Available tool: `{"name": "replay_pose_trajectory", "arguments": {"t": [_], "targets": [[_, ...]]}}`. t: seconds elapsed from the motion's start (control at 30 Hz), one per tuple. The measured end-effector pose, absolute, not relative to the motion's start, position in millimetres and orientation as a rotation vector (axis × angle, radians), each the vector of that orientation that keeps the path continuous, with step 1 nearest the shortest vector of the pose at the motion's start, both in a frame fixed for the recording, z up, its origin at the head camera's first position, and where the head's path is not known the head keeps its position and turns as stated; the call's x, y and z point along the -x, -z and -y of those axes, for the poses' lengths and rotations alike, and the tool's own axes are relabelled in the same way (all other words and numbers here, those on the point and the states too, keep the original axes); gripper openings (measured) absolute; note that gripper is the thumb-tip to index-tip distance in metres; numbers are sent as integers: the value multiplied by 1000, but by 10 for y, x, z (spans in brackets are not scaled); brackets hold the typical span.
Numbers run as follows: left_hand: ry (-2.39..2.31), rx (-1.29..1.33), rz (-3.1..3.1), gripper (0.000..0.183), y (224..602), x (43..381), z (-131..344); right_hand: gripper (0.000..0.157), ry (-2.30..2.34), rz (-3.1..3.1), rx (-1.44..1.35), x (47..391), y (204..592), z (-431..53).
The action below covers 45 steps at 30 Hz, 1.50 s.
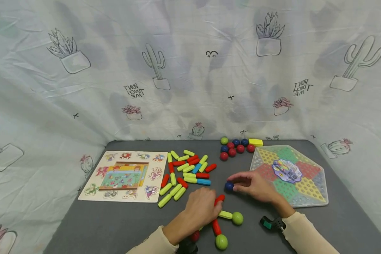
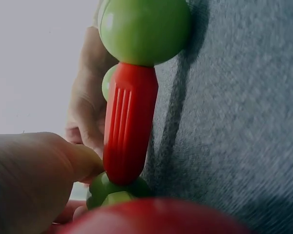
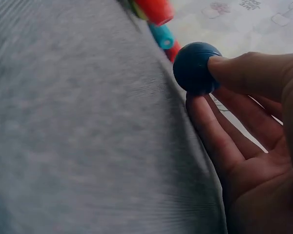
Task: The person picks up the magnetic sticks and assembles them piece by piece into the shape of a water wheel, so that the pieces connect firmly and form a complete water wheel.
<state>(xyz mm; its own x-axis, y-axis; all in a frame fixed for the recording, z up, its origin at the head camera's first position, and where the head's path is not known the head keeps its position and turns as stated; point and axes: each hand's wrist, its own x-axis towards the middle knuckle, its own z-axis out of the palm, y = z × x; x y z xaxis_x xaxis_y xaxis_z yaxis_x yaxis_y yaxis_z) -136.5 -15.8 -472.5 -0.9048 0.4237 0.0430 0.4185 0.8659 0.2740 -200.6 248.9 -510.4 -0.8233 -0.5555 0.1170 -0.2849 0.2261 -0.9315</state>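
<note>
My right hand (image 1: 257, 185) pinches a dark blue ball (image 1: 229, 186) between thumb and fingers, over the table in front of the game board. In the right wrist view the blue ball (image 3: 195, 68) shows plainly against the fingertips. My left hand (image 1: 201, 206) grips a ball-and-stick model low in the middle; its centre is mostly hidden by the hand. From that model stick out a red stick (image 1: 216, 227) ending in a green ball (image 1: 221, 242), a yellow-green stick (image 1: 225, 214) with another green ball (image 1: 237, 218), and a red stick (image 1: 220, 199) pointing away. The left wrist view shows the thumb by a green hub ball (image 2: 97, 190).
Loose red, blue and yellow-green sticks (image 1: 185, 168) lie left of centre. Several red, blue and green balls (image 1: 232, 152) sit at the back beside a yellow block (image 1: 255, 142). A wooden puzzle board (image 1: 120, 195) lies left, a hexagonal game board (image 1: 289, 190) right.
</note>
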Motion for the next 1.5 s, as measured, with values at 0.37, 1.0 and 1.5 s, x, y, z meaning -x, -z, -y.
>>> {"name": "replay_pose_trajectory", "arguments": {"t": [0.37,1.0,1.5], "targets": [[-415,-701,-2989,35,4714,1356,161,32,1623,-2121,849,1968,5146,-2411],[-332,-731,-2918,24,4493,1105,403,29,1581,-2242,921,2008,4962,-2551],[-377,-850,-2929,15,4523,1065,400,34,1667,-2546,630,2515,4809,-2888]]}}
